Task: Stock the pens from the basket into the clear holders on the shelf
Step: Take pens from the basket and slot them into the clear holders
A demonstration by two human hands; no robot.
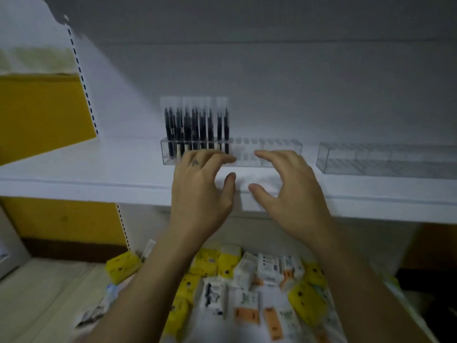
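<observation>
Acrylic, see-through: the clear holder (272, 144) sits mid-frame on the white shelf (99, 167). Black pens (195, 127) stand upright in its left part; the slots to the right are bare. A second holder (385, 159), at the right of the frame, has no pens.

My left hand (200, 184) and right hand (289, 186) hover at the front of the first holder, fingers spread and relaxed, grasping nothing. Fingertips overlap its front wall; I cannot tell whether they touch.

Risk, as I judge it: the holder looks light and loaded on one side. A nudge from either hand could slide or tip it and spill the standing pens.

Lower frame: yellow, white and orange packets (247, 280) lie heaped. My forearms cover much of the pile, and what contains it is cut off. No loose pens show there. Everything is blurred, so I cannot count the slots.
</observation>
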